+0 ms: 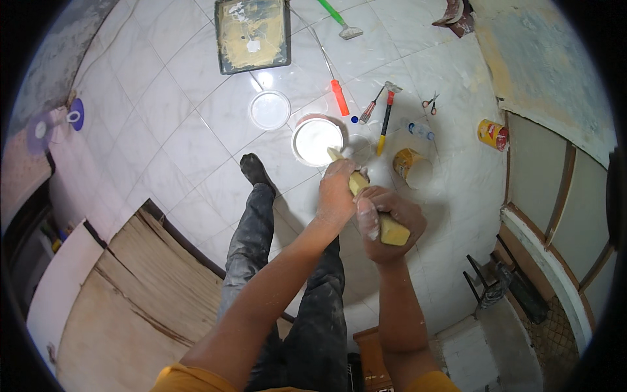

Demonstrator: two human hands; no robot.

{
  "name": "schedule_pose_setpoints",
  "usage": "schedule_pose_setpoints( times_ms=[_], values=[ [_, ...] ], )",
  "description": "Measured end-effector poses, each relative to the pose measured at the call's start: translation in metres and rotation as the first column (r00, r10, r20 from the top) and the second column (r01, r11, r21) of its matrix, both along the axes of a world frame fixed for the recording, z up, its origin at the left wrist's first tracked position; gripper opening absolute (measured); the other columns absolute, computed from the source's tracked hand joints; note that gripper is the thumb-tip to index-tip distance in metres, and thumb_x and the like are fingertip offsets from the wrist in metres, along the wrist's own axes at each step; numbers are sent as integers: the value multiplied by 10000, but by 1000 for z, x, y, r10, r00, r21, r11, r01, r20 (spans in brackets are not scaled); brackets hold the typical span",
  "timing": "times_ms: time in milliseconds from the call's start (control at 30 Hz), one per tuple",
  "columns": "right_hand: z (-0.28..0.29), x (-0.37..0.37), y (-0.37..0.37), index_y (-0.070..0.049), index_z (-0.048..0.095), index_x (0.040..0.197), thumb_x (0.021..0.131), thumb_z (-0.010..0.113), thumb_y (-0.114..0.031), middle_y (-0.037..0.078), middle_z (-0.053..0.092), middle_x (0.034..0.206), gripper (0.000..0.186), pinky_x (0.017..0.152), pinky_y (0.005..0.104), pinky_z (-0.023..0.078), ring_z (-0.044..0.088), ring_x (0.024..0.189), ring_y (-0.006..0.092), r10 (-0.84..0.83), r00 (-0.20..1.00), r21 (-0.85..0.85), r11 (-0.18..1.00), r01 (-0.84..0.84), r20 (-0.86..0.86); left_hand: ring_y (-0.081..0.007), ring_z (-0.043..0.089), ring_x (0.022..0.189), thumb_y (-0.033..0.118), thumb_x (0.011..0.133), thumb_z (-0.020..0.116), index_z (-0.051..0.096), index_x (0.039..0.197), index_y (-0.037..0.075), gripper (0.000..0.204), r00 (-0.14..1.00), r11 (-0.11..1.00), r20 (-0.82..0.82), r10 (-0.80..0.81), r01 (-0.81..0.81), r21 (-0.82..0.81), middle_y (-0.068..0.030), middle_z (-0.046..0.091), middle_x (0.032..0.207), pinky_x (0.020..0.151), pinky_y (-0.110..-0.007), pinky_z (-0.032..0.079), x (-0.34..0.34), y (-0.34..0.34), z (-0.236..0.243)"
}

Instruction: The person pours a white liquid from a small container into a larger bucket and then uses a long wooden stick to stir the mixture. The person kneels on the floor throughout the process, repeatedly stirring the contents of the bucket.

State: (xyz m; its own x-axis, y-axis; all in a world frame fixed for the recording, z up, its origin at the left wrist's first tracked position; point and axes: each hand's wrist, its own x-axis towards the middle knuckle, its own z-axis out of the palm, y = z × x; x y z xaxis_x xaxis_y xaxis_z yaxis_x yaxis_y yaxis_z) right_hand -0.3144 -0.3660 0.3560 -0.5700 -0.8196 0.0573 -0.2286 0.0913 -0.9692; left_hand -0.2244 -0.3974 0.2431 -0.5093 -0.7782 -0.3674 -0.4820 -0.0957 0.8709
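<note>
"So, where does the yellow stick sit in the hands?"

"It runs through both. The fingers of the left hand are wrapped round it lower down, nearer the bucket; those of the right hand are curled round its upper part."

"Does any of it show past the grips?"

"Yes: a blunt end juts out of the right hand, a short stretch shows between the hands, and the lower end pokes beyond the left fingers at the bucket's right side. How deep it goes, I can't tell."

"And around the bucket?"

"It stands on the tiled floor, filled with something white. A round white lid lies near it, up and to the left; a yellow container is to the right."
</note>
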Motion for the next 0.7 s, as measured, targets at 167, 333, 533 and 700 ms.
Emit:
schedule_pose_setpoints(
  times_ms=[167,333,533,700],
  values=[
    [-2,34,0,6,588,782,959,720,-97,102,652,705,243,712,422,589,643,661,215,16,981,-67,998,-3,192,-433,614,1082,166,801,763,684,1084,17,329,994,993,108,-19,31,-111,-195,658,1045,896,-517,515,35,-16,1],
    [6,48,-26,4,604,787,910,725,-60,102,637,696,184,690,410,568,635,646,244,141,988,-121,984,-133,59,-423,623,1016,102,813,713,674,1092,16,295,988,984,-19,155,-156,-82,-183,644,1031,875,-481,511,32,-30,-6],
    [17,51,-32,-7,621,767,776,719,5,117,605,698,99,662,382,536,627,644,259,214,977,42,976,-214,21,-432,628,1014,171,743,773,670,1116,13,418,973,982,-160,164,-146,119,-183,653,1050,900,-466,509,35,-12,-10],
    [18,66,-15,8,625,805,883,733,-42,113,623,700,142,646,365,526,620,656,224,127,984,83,987,-137,124,-442,620,1035,189,741,777,665,1131,16,441,1000,1000,-27,4,-4,11,-188,644,1053,900,-471,506,67,-19,3]
  ],
)
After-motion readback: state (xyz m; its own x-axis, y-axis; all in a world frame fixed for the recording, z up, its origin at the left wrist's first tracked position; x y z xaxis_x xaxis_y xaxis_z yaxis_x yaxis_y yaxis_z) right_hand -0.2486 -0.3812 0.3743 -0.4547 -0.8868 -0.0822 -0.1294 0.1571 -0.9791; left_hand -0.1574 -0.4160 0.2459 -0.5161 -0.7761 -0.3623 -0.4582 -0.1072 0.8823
